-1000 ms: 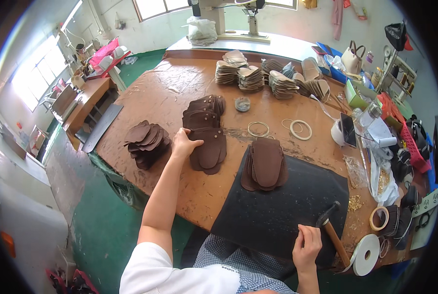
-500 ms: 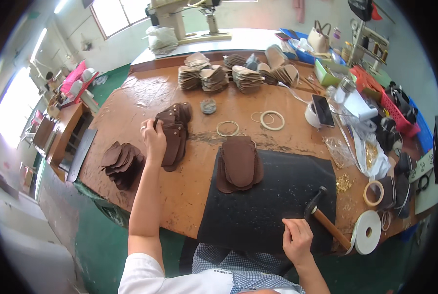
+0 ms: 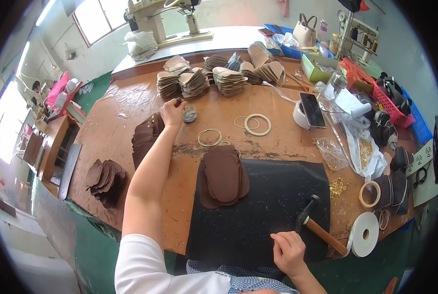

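My left hand [image 3: 171, 113] reaches far over the table, closed round a small dark thing [image 3: 178, 101] whose kind I cannot make out. Just right of it sits a small round greyish container [image 3: 189, 114]. Under my left forearm, partly hidden, lie overlapping dark brown pieces with metal studs [image 3: 149, 131]. My right hand [image 3: 289, 251] hovers at the front of the black mat [image 3: 263, 210] with its fingers curled in; anything inside them is hidden. Beside it rests a hammer [image 3: 321, 232] with a wooden handle. A stack of brown rounded pieces [image 3: 222, 174] lies on the mat's far left part.
More brown pieces [image 3: 105, 181] lie at the left. Pale rings [image 3: 257, 125] and stacked insole-shaped pieces [image 3: 228, 81] are farther back. A phone [image 3: 312, 110], gold-coloured bits [image 3: 337, 187], a white tape roll [image 3: 365, 234] and a pink basket [image 3: 392, 107] crowd the right side.
My left hand has moved from the studded brown pieces to beside the round container, now with the small dark thing showing at its fingers. The view has shifted; my right hand stays near the hammer.
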Demonstrator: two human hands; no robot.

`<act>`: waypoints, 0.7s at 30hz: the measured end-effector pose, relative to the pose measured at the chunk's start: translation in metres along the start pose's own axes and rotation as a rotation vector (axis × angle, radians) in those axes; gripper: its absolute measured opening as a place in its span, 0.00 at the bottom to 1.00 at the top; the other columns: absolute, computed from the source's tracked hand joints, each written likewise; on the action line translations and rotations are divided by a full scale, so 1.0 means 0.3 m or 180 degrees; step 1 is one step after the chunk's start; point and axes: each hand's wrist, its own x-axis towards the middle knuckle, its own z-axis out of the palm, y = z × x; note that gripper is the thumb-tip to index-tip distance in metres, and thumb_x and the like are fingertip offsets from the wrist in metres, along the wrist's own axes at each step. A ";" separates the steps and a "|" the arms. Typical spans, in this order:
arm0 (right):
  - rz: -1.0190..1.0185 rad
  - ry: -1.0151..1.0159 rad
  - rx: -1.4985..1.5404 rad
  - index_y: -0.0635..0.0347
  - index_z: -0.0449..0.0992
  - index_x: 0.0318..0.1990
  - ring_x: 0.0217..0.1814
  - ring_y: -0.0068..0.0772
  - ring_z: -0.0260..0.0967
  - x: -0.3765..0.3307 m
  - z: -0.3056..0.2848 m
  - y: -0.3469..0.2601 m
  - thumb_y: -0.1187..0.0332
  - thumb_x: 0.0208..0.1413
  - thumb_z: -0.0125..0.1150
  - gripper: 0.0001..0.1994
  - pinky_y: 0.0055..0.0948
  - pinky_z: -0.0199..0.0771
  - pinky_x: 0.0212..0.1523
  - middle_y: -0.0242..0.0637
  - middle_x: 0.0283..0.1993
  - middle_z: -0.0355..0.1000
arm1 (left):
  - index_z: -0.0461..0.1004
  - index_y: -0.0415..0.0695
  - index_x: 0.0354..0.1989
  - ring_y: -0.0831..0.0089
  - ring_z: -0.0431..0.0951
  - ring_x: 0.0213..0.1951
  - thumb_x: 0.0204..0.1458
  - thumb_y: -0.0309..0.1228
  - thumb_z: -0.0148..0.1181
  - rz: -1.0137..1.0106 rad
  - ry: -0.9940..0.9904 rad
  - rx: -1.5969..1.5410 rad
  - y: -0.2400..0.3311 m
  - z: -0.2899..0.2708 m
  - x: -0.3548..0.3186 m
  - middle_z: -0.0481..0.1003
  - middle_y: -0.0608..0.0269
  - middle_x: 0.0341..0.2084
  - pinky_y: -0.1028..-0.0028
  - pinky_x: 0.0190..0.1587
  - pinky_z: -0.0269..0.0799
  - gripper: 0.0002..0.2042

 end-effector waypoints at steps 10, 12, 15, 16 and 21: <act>-0.0048 -0.0180 0.0026 0.61 0.80 0.40 0.34 0.38 0.74 0.005 -0.007 0.002 0.83 0.43 0.63 0.14 0.34 0.71 0.34 0.36 0.36 0.75 | 0.85 0.48 0.35 0.55 0.83 0.35 0.49 0.38 0.70 0.0004 -0.0136 0.0284 0.016 0.024 0.003 0.83 0.54 0.29 0.60 0.41 0.76 0.09; -0.0099 -0.0275 0.0206 0.61 0.80 0.38 0.33 0.42 0.74 0.019 -0.004 -0.001 0.84 0.44 0.63 0.13 0.35 0.72 0.33 0.38 0.35 0.75 | 0.82 0.43 0.32 0.51 0.82 0.36 0.55 0.40 0.64 0.0113 0.0171 0.0361 0.020 -0.007 0.013 0.82 0.51 0.28 0.57 0.41 0.74 0.12; -0.0249 -0.0346 0.0265 0.62 0.80 0.38 0.33 0.43 0.74 0.071 -0.020 0.007 0.83 0.44 0.64 0.12 0.37 0.74 0.34 0.39 0.35 0.75 | 0.78 0.39 0.31 0.49 0.81 0.37 0.60 0.40 0.57 0.0274 0.0399 -0.0339 0.122 -0.045 -0.053 0.81 0.49 0.28 0.57 0.40 0.73 0.15; -0.0313 -0.0244 0.0145 0.62 0.80 0.38 0.33 0.44 0.74 0.091 -0.035 0.010 0.84 0.44 0.64 0.12 0.38 0.76 0.35 0.40 0.35 0.75 | 0.76 0.38 0.34 0.47 0.81 0.38 0.63 0.37 0.52 0.0137 -0.0321 -0.0566 0.187 -0.078 -0.096 0.80 0.46 0.29 0.56 0.40 0.72 0.14; -0.0237 0.0293 0.0065 0.60 0.79 0.40 0.34 0.43 0.75 0.157 -0.082 0.022 0.85 0.47 0.64 0.12 0.36 0.76 0.35 0.40 0.37 0.75 | 0.76 0.37 0.33 0.59 0.77 0.31 0.49 0.38 0.69 0.0884 -0.1784 -0.0003 0.401 -0.232 -0.393 0.77 0.51 0.27 0.65 0.38 0.71 0.15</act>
